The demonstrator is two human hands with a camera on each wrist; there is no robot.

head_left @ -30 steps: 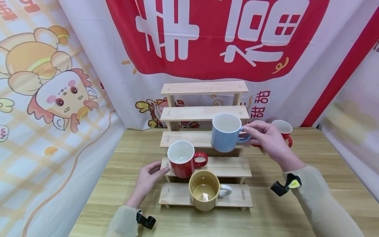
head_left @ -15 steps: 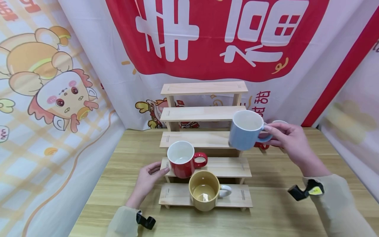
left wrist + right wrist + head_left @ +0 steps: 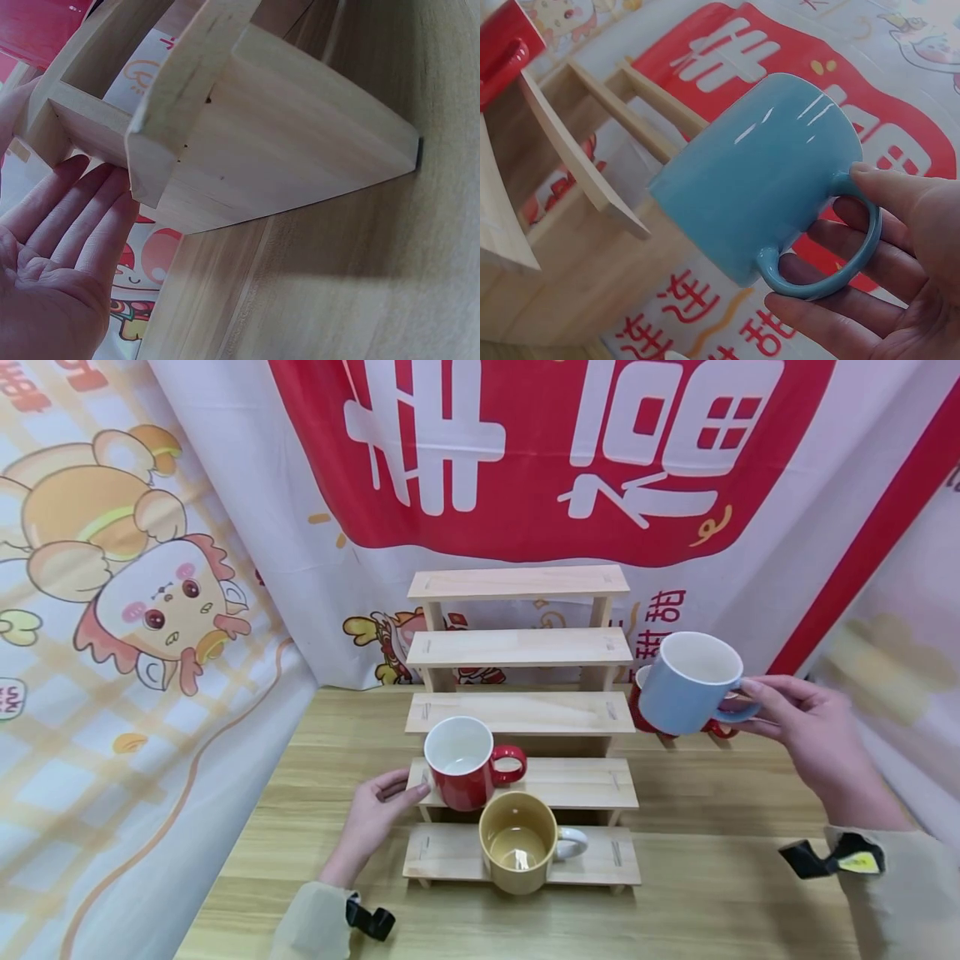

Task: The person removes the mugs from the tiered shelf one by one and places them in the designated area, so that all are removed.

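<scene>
My right hand (image 3: 813,735) holds a light blue mug (image 3: 678,693) by its handle, in the air right of the stepped wooden shelf (image 3: 517,647). The right wrist view shows thumb and fingers about the handle of this mug (image 3: 757,180). At the shelf's left side, my left hand (image 3: 375,814) grips the end of a step; in the left wrist view its fingers (image 3: 97,217) reach beneath the wood. A red mug (image 3: 457,777) with a white inside stands on the second step from the bottom. On the lowest step sits a mustard-yellow mug (image 3: 498,852) with a white handle.
Behind the blue mug, red mugs (image 3: 640,706) stand on the table, mostly hidden. The shelf's upper three steps bear no mugs. Printed cloth (image 3: 360,518) hangs behind and at both sides of the wooden table (image 3: 705,893).
My right hand has carried the blue mug rightward, from in front of the third step to beyond the shelf's right side. The left hand, the shelf and its two mugs stay put.
</scene>
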